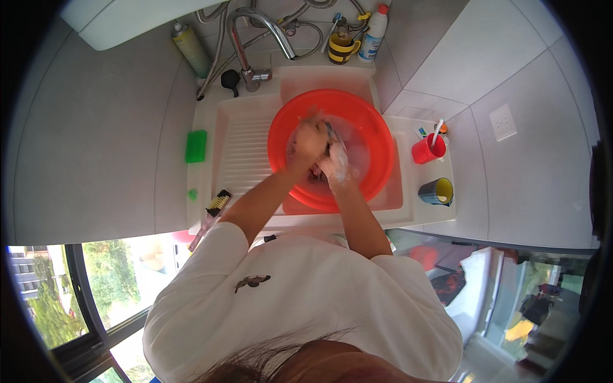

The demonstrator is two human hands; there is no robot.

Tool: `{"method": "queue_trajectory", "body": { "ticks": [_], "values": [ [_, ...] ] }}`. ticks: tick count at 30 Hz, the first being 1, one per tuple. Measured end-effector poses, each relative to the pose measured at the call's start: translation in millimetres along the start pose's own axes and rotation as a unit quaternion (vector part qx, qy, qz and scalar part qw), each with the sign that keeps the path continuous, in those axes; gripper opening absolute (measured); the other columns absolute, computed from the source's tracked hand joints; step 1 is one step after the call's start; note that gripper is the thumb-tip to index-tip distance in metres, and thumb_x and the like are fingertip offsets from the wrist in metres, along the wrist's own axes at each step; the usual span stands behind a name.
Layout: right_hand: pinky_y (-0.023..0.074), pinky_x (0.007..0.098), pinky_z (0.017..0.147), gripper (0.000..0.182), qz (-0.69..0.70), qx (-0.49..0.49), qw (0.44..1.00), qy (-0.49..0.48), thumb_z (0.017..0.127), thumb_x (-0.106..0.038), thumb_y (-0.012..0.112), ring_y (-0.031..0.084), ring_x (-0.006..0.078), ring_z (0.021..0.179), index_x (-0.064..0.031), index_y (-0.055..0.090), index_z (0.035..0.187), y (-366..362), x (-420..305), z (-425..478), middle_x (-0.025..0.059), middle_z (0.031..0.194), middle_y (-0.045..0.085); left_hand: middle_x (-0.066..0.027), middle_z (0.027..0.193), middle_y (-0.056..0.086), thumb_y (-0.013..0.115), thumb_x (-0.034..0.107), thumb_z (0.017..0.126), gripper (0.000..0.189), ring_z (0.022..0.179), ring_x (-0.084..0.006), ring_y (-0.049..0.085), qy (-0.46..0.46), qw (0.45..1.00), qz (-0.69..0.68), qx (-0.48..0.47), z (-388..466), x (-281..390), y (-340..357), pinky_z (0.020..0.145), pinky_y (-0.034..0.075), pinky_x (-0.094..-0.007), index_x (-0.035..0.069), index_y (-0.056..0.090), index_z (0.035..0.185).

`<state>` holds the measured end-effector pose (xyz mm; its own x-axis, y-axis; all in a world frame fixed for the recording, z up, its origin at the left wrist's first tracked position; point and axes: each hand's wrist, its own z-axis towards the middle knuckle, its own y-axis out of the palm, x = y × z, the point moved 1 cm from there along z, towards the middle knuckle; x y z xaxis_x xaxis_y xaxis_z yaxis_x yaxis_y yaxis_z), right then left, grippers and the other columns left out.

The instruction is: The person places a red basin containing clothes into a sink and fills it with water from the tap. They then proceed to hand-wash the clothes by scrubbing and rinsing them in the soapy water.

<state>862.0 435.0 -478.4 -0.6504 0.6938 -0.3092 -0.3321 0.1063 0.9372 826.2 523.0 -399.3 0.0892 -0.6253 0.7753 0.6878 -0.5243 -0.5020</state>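
Observation:
A round red plastic basin [378, 143] sits in the sink, with cloudy, soapy water [357, 139] inside. Over the water, my left hand [311, 136] is blurred by motion and lies against a wet, dark patterned cloth [316, 173]. Whether its fingers are closed on the fabric is not clear. My right hand [336, 160], streaked with suds, is closed on a bunched part of the cloth, close beside the left. Both hands hide much of the cloth, and its lower part trails toward the water.
Left of the basin is a ribbed washboard [246, 148], with a scrub brush [219, 203] and green soap block [196, 146] nearby. A chrome faucet [261, 21] arches behind. On the right ledge stand a red cup [427, 149] and a dark cup [433, 192]. A white bottle [372, 38] stands behind.

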Motion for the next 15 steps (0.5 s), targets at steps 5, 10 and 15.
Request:
{"method": "queue_trajectory", "body": {
  "ticks": [5,10,15],
  "values": [
    [0.025,0.0401,0.118,0.051,-0.032,-0.017,0.999,0.015,0.103,-0.028,0.037,0.032,0.0263,0.141,-0.0125,0.03,0.151,24.9,-11.8,8.7,0.0111,0.153,0.034,-0.024,0.136,0.053,0.053,0.014,0.087,0.039,0.13,-0.0401,0.046,0.099,0.994,-0.028,0.026,-24.8,26.5,11.2,0.115,0.029,-0.0466,-0.001,0.062,0.122],
    [0.0326,0.0384,0.113,0.051,-0.041,-0.048,0.998,0.017,0.104,-0.029,0.034,0.039,0.0255,0.136,-0.0066,0.031,0.149,21.4,-11.9,6.6,0.0115,0.147,0.04,-0.0238,0.133,0.055,0.053,0.014,0.087,0.038,0.127,-0.0396,0.05,0.034,0.999,-0.039,0.011,-25.1,50.7,-7.1,0.111,0.035,-0.0437,0.0,0.063,0.121],
    [0.0373,0.0407,0.11,0.042,-0.013,0.078,0.994,0.078,0.1,-0.027,0.048,0.047,0.0242,0.128,-0.006,0.046,0.136,77.9,-24.5,6.2,0.0102,0.133,0.054,-0.0234,0.13,0.058,0.053,0.016,0.088,0.037,0.124,-0.0403,0.052,-0.064,0.994,-0.083,0.025,16.3,-0.4,-3.5,0.109,0.038,-0.0436,0.0,0.063,0.12]
  ]
}}
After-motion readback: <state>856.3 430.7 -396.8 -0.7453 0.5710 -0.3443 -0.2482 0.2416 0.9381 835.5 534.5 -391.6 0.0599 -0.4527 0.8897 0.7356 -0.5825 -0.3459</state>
